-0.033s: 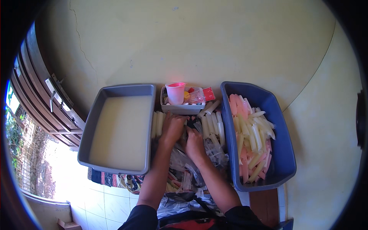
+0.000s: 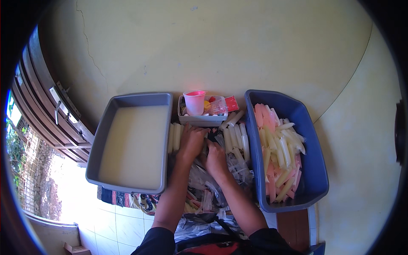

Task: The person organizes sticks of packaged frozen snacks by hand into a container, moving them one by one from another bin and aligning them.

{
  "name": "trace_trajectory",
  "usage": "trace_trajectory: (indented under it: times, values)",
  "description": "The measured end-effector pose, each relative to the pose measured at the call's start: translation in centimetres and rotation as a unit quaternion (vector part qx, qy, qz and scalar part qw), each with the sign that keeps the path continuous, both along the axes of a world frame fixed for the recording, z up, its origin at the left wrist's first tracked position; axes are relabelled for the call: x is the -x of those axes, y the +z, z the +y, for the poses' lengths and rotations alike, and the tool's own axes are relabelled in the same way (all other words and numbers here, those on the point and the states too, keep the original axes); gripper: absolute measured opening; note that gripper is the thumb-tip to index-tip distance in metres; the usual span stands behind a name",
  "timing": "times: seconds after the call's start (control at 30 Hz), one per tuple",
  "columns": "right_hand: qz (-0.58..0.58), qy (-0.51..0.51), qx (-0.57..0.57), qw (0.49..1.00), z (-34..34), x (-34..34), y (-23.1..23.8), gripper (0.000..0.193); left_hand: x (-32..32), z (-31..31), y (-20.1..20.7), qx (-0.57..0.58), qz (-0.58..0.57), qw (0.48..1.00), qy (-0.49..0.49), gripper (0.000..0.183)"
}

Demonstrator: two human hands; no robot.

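Both my hands meet at the centre, over a surface with a dark patterned cover. My left hand is bent with its fingers closed together, beside pale filled plastic tubes. Just right of it and a little nearer, my right hand is closed too. Whatever the fingers pinch is hidden by the hands. More pale filled tubes lie to the right of my hands. Clear plastic bags spread beneath my wrists and between my forearms.
On the left, a grey tub holds pale cream liquid. A deep blue-grey tub on the right holds pink and cream filled tubes. Behind my hands, a pink cup stands in a small grey box against the wall. An open door is at left.
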State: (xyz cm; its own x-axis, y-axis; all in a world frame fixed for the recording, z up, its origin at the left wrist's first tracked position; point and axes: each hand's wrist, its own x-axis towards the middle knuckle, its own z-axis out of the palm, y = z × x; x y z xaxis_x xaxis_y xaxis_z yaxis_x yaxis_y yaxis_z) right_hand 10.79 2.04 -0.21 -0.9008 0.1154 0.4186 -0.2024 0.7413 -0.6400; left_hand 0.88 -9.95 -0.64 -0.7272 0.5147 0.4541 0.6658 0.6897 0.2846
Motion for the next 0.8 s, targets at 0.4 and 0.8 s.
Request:
trace_trajectory:
  times: [0.4,0.8]
  values:
    - [0.017,-0.025,0.034,0.999,0.3,0.4,0.3,0.067,-1.3,0.3,1.8,-0.115,-0.086,0.990,-0.002,0.053]
    - [-0.008,0.030,0.159,0.987,-0.1,-1.3,4.3,0.089,-3.1,0.2,5.9,-0.325,-0.039,0.944,-0.041,0.047]
